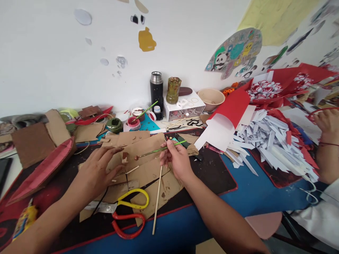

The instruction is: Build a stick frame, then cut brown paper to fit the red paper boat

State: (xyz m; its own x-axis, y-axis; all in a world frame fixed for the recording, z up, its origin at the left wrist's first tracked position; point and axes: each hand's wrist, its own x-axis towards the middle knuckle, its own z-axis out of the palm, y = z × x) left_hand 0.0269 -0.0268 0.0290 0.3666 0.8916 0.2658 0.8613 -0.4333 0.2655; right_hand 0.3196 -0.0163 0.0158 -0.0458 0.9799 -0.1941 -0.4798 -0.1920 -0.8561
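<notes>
My right hand (173,157) is closed around a thin green-handled brush (159,149), whose brown-stained tip points left. Beside that tip a small brown piece with pale prongs (125,157) rests on cardboard (148,144). My left hand (99,169) hovers over the cardboard's left side, fingers apart and paint on the fingertips. Below my right hand lies a long wooden stick (158,201), and a short stick (132,169) sits between the hands. Scissors with one yellow and one red handle (128,220) lie near the front.
Paint jars (114,125), a black flask (156,90) and a white box (184,106) stand at the back. A pink-lined cardboard boat (43,169) lies left. White paper strips (275,141) and red paper (230,107) cover the right, near another person's hand (328,123).
</notes>
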